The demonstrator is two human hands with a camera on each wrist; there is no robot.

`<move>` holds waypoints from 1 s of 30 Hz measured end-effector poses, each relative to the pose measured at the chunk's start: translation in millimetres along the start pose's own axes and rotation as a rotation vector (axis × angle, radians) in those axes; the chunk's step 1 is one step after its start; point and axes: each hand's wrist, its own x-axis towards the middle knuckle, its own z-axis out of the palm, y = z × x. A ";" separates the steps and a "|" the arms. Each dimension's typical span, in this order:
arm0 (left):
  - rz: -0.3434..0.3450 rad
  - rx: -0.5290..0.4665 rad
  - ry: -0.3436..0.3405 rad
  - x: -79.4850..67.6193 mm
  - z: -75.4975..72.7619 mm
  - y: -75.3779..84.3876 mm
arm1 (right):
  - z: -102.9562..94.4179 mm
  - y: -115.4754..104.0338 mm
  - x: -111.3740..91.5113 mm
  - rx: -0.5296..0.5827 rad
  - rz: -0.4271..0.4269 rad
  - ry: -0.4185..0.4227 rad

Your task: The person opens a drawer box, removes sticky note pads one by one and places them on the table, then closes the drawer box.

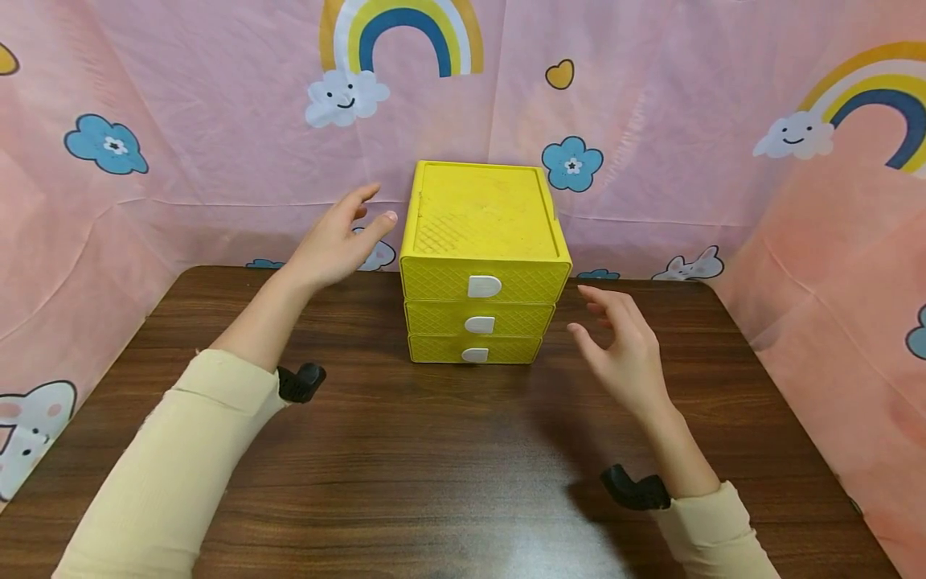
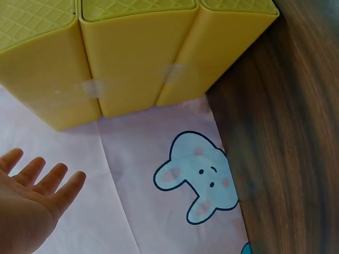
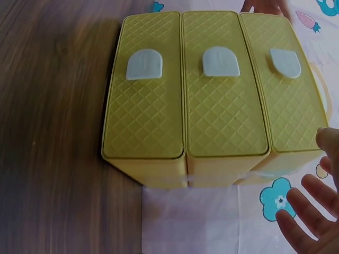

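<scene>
A yellow three-drawer box (image 1: 486, 213) stands upright at the back of the table, its drawers closed and each fitted with a white tab handle (image 1: 484, 286). Left of the box, my left hand (image 1: 334, 241) is raised with fingers apart and nothing in it. My right hand (image 1: 624, 350) hovers off the box's right front corner, fingers loosely bent and holding nothing. The left wrist view shows the box's plain side (image 2: 137, 58) with strips of clear tape across the seams. In the right wrist view, the textured drawer fronts (image 3: 225, 116) face the camera.
The dark wooden table (image 1: 405, 466) reaches to a pink cloth backdrop (image 1: 253, 96) printed with rainbows, clouds, flowers and rabbits. That cloth also rises along both sides. A black wrist mount (image 1: 302, 383) sticks out from the left sleeve, another mount (image 1: 635, 489) from the right.
</scene>
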 end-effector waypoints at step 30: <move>-0.126 -0.031 -0.023 23.7 0.6 16.3 | 40.3 -41.2 13.8 0.097 -0.047 0.069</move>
